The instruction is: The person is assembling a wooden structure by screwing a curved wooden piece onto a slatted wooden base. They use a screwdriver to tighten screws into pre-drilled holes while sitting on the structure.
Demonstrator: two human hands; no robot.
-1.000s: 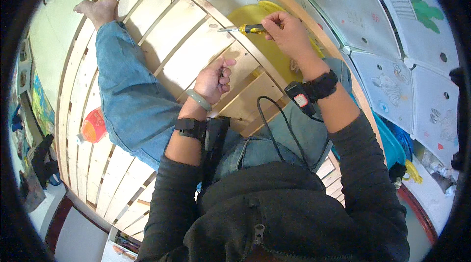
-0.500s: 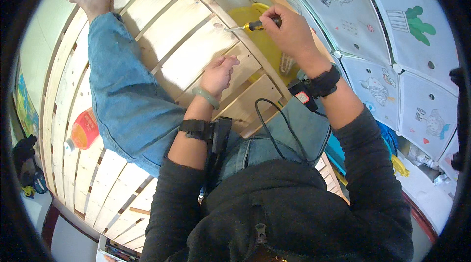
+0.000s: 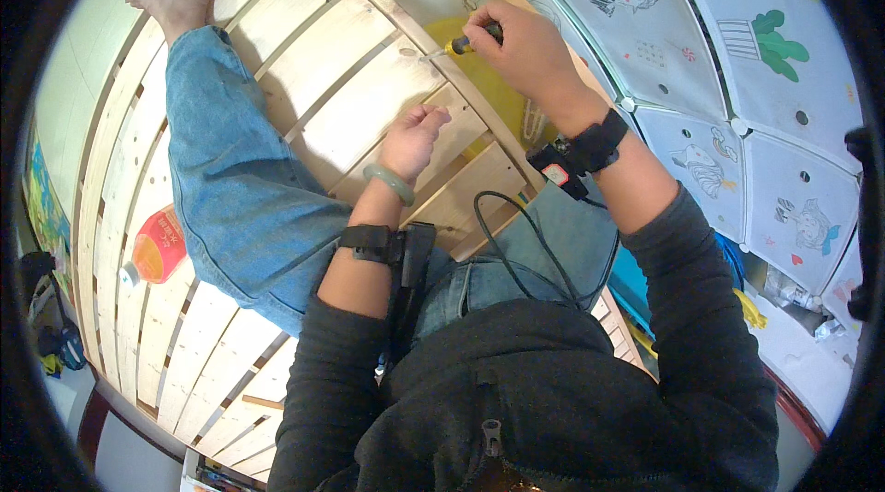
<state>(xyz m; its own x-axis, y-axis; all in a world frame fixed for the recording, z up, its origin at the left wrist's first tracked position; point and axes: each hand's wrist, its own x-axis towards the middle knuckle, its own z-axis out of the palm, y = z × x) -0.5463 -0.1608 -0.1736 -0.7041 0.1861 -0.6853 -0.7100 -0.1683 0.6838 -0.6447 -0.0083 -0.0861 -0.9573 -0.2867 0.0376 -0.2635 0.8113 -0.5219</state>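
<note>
My right hand (image 3: 527,51) is closed around the handle of a screwdriver (image 3: 458,46) with a yellow and black grip. Its shaft points left across the side rail of a slatted wooden bed frame (image 3: 341,63), and the tip is close to the end of a slat. Whether the tip sits in a screw is too small to tell. My left hand (image 3: 411,143) hovers over the slats with its fingers curled and thumb pressed to them. Anything inside that grip is hidden. A pale green bangle (image 3: 388,184) circles the left wrist.
An orange-labelled bottle (image 3: 157,248) lies on the slats by my bent leg (image 3: 235,178). Behind the rail hangs something yellow (image 3: 502,91). White storage panels with drawings (image 3: 696,160) stand at the right. A black cable (image 3: 525,243) loops over my lap.
My right hand has shifted slightly left with the screwdriver, and its handle has come nearer the rail. The left hand stays almost where it was.
</note>
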